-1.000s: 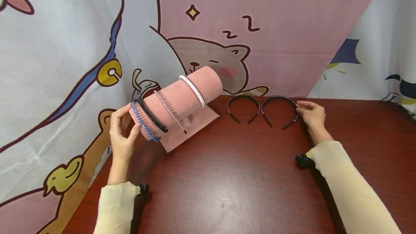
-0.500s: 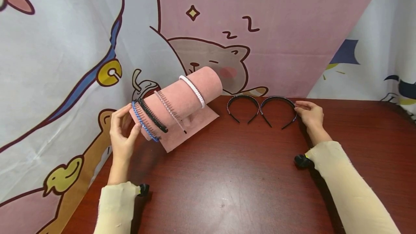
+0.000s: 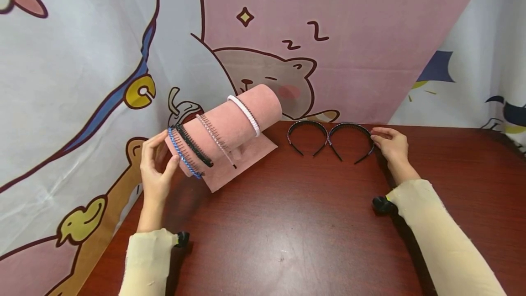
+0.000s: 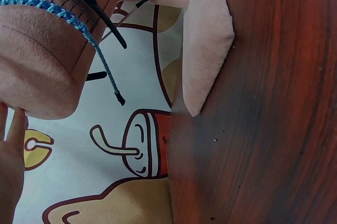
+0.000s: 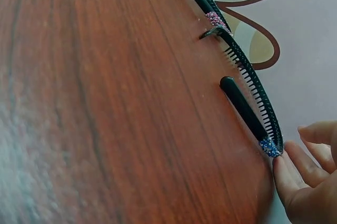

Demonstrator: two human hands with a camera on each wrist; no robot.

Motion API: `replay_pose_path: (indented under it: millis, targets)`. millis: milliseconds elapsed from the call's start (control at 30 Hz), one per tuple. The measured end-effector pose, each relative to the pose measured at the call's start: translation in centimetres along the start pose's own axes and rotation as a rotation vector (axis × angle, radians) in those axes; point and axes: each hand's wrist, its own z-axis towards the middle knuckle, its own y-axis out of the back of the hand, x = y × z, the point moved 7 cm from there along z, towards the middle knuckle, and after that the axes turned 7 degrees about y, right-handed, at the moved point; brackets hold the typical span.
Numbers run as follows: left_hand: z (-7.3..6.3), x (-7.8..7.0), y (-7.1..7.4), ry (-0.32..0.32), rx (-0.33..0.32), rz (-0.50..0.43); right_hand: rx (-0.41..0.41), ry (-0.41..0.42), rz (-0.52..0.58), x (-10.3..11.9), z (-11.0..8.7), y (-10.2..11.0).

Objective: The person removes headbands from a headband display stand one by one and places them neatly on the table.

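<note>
In the head view, my left hand (image 3: 157, 168) grips the near end of a pink padded headband stand (image 3: 269, 104), thumb in front and fingers over the end. A blue braided headband (image 3: 181, 154), a black one (image 3: 193, 145), a thin pink one (image 3: 213, 134) and a white one (image 3: 245, 114) hang along its roll. My right hand (image 3: 392, 147) pinches the side of a black toothed headband (image 3: 349, 125) with blue sparkle (image 5: 270, 147), lying on the table. Just left of it, touching or nearly so, lies another black headband (image 3: 308, 123) with pink sparkle (image 5: 216, 19).
The stand's flat pink base (image 3: 246, 163) rests on the dark red wooden table (image 3: 279, 227). Behind the table hangs a cartoon-printed cloth (image 3: 349, 72); more of it (image 3: 111, 159) runs close along the left side.
My right hand has shifted slightly left, and the right black headband has slid with it towards the other. My left hand keeps its hold on the stand.
</note>
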Motion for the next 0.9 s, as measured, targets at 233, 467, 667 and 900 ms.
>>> replay_pose_path:
  millis: [233, 467, 667, 900]
  targets:
    - [0.0, 0.0, 0.1, -0.007, 0.001, -0.016, -0.002, 0.017, -0.031, 0.4, -0.2, 0.0]
    - [0.0, 0.0, 0.1, -0.008, 0.002, -0.008, -0.011, 0.020, -0.108, 0.8, -0.5, 0.1]
    - [0.0, 0.0, 0.1, -0.007, 0.002, -0.002, -0.011, 0.029, -0.144, 1.1, -0.5, 0.1]
    - [-0.1, -0.1, 0.1, -0.009, 0.003, -0.009, -0.018, 0.043, -0.165, 1.4, -0.7, 0.0]
